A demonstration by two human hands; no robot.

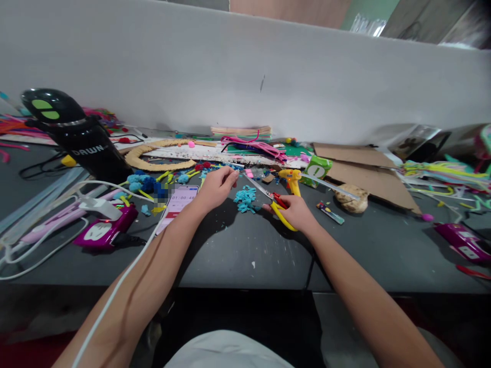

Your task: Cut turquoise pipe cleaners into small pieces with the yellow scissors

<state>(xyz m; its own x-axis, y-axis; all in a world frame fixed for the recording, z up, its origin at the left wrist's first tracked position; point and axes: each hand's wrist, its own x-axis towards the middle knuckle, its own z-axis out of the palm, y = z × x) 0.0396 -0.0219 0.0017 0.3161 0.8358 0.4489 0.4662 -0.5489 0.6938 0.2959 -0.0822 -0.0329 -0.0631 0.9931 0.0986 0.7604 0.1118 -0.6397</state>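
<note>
A pair of scissors (264,189) with yellow and red handles is in my right hand (297,212), its blades parted slightly and pointing up and left. Close to the blade tips, my left hand (219,186) is closed with thumb and fingertips together. Whatever it pinches is too small to make out. Below the blades, between both hands, lies a pile of short blue cut pieces (245,199). A yellow glue gun (291,179) stands just beyond my right hand. Left of my left hand lies a phone (178,207) showing a timer, partly covered by my forearm.
A tall black bottle (99,153) leans at the left by a purple device (107,227) and white cables. Further back are a cardboard ring (153,156), pink pipe cleaners (264,148) and a green packet (316,171). Cardboard sheets (368,179) lie right. A white wall (192,71) rises behind.
</note>
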